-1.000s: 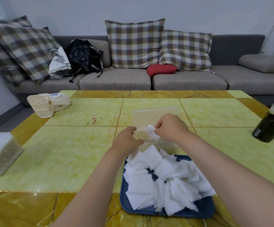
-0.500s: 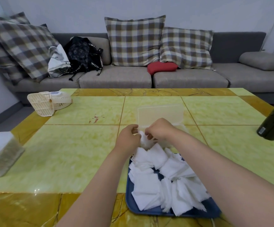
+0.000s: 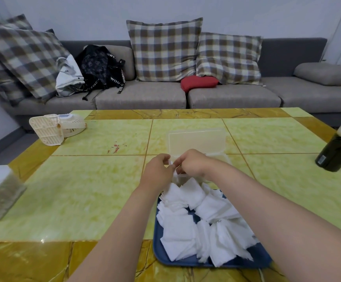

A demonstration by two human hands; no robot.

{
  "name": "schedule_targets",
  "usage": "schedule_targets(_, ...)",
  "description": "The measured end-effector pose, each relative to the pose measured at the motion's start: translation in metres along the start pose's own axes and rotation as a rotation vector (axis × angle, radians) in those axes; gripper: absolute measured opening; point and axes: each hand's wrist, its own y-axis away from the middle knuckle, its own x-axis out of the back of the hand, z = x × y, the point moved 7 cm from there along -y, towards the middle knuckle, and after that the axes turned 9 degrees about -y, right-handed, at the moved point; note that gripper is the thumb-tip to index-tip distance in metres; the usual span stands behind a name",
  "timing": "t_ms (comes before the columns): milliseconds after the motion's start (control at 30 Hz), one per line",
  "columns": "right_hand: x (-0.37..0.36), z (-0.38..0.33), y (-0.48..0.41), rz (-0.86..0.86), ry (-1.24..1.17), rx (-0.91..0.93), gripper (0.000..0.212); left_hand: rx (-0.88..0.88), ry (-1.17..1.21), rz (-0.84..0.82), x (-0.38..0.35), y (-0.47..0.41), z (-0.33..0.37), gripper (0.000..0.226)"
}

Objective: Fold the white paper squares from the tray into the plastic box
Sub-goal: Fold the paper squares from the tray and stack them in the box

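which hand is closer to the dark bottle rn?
Right. The right hand sits between the left hand and the dark bottle on the right; both pinch a paper square.

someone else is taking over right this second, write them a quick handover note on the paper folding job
Left hand and right hand: both pinch one paper square between them, apparently mid-fold, in front of the box.
Blue tray: nearest the person, holds a loose pile of white squares.
Plastic box: just beyond the tray, lid open; inside hidden by the hands.
Done: count in the box cannot be told.
Left: finish this fold, place it in the box, then work through the pile.
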Motion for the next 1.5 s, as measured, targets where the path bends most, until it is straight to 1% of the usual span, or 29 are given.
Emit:
schedule_targets(67, -0.001, 0.001, 0.0, -0.03, -0.032, 0.0, 0.031, -0.012, -0.018, -0.018, -0.001, 0.003, 0.002, 0.045)
schedule_targets(133, 0.002, 0.002, 0.0, -0.023, -0.033, 0.004, 0.031, -0.036, -0.046, -0.026, 0.001, 0.005, 0.004, 0.047)
schedule_targets(233, 0.011, 0.002, 0.003, 0.019, 0.031, 0.03, 0.032, -0.126, -0.111, 0.025, 0.007, 0.008, 0.011, 0.045)
schedule_targets(367, 0.034, -0.012, 0.024, 0.198, 0.245, 0.231, 0.035, -0.236, -0.224, 0.027, 0.013, 0.017, 0.024, 0.036)
schedule_targets(433, 0.041, -0.017, 0.044, 0.194, 0.294, 0.293, 0.031, -0.282, -0.287, 0.037, 0.018, 0.025, 0.031, 0.032)
schedule_targets(467, 0.041, -0.017, 0.053, 0.161, 0.336, 0.286, 0.027, -0.296, -0.303, 0.048, 0.022, 0.028, 0.034, 0.03)
schedule_targets(533, 0.041, -0.012, 0.069, 0.111, 0.5, 0.196, 0.017, -0.298, -0.294, 0.049, 0.028, 0.036, 0.04, 0.022)
schedule_targets(567, 0.04, -0.009, 0.075, 0.11, 0.607, 0.151, 0.02, -0.289, -0.271, 0.025, 0.03, 0.039, 0.041, 0.018)
schedule_targets(600, 0.038, -0.007, 0.079, 0.121, 0.698, 0.115, 0.031, -0.28, -0.246, -0.012, 0.03, 0.042, 0.042, 0.014)
schedule_targets(633, 0.035, -0.006, 0.083, 0.126, 0.754, 0.09, 0.041, -0.271, -0.232, -0.061, 0.028, 0.046, 0.042, 0.013)
schedule_targets(667, 0.031, -0.004, 0.084, 0.124, 0.782, 0.085, 0.047, -0.26, -0.23, -0.109, 0.025, 0.05, 0.041, 0.013)
schedule_targets(700, 0.028, -0.003, 0.084, 0.123, 0.792, 0.097, 0.047, -0.25, -0.235, -0.149, 0.021, 0.053, 0.04, 0.015)
schedule_targets(733, 0.024, 0.0, 0.083, 0.119, 0.784, 0.115, 0.042, -0.242, -0.246, -0.176, 0.019, 0.056, 0.039, 0.018)
schedule_targets(767, 0.022, 0.001, 0.083, 0.112, 0.749, 0.134, 0.033, -0.234, -0.259, -0.192, 0.018, 0.06, 0.038, 0.021)
schedule_targets(833, 0.023, 0.006, 0.082, 0.065, 0.594, 0.167, 0.02, -0.215, -0.272, -0.209, 0.018, 0.063, 0.036, 0.028)
schedule_targets(900, 0.027, 0.01, 0.083, -0.003, 0.365, 0.172, 0.018, -0.193, -0.265, -0.226, 0.019, 0.064, 0.035, 0.033)
schedule_targets(967, 0.037, 0.013, 0.084, -0.013, 0.143, 0.156, 0.018, -0.179, -0.203, -0.221, 0.024, 0.064, 0.037, 0.036)
schedule_targets(1033, 0.046, 0.015, 0.085, -0.004, -0.027, 0.15, 0.022, -0.145, -0.029, -0.221, 0.03, 0.064, 0.041, 0.032)
schedule_targets(1100, 0.048, 0.017, 0.087, -0.015, -0.152, 0.137, 0.022, -0.082, 0.167, -0.264, 0.031, 0.066, 0.044, 0.027)
schedule_targets(1133, 0.048, 0.017, 0.089, -0.024, -0.213, 0.134, 0.023, -0.052, 0.227, -0.286, 0.03, 0.066, 0.045, 0.025)
schedule_targets(1233, 0.046, 0.014, 0.092, -0.045, -0.32, 0.122, 0.021, 0.056, 0.408, -0.319, 0.024, 0.066, 0.042, 0.023)
schedule_targets(1300, 0.044, 0.015, 0.089, -0.029, -0.243, 0.087, 0.015, 0.138, 0.547, -0.295, 0.024, 0.064, 0.035, 0.022)
schedule_targets(1367, 0.042, 0.018, 0.084, 0.054, -0.063, 0.025, 0.02, 0.198, 0.601, -0.234, 0.028, 0.061, 0.026, 0.02)
schedule_targets(1433, 0.039, 0.018, 0.082, 0.121, 0.255, 0.017, 0.024, 0.228, 0.599, -0.196, 0.031, 0.06, 0.018, 0.017)
schedule_targets(1500, 0.026, 0.017, 0.08, 0.137, 0.529, 0.03, 0.033, 0.237, 0.59, -0.198, 0.031, 0.061, 0.014, 0.016)
